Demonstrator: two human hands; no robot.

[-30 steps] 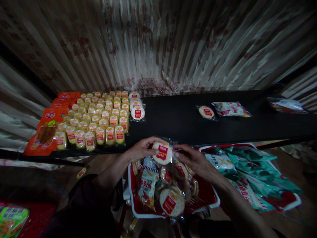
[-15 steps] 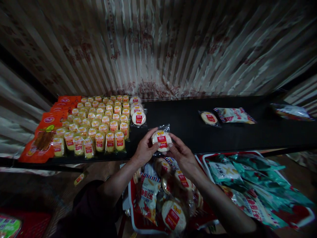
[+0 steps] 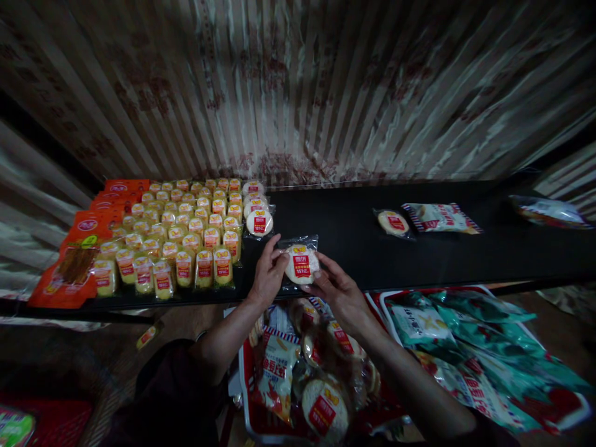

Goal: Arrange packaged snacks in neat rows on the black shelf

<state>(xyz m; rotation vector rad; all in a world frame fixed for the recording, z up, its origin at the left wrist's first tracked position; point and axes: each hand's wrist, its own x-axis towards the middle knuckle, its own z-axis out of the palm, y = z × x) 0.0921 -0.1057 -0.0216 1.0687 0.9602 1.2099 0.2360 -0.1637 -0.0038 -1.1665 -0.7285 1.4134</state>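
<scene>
Wrapped round cracker (image 3: 301, 265), its pack's long axis near–far, between right hand (image 3: 342, 292), pinching its right edge, and left hand (image 3: 269, 272), at its left edge, grip unclear.

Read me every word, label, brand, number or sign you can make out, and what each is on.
"雪饼", apparently: on the round packet between the left hand and right hand.
Smaller print and digits there: too blurred to read.
Yellow packets, orange pouches, teal bags, striped-edge bags: printed, but too small or blurred.
Curtain: reddish marks, too blurred to tell whether writing.
</scene>
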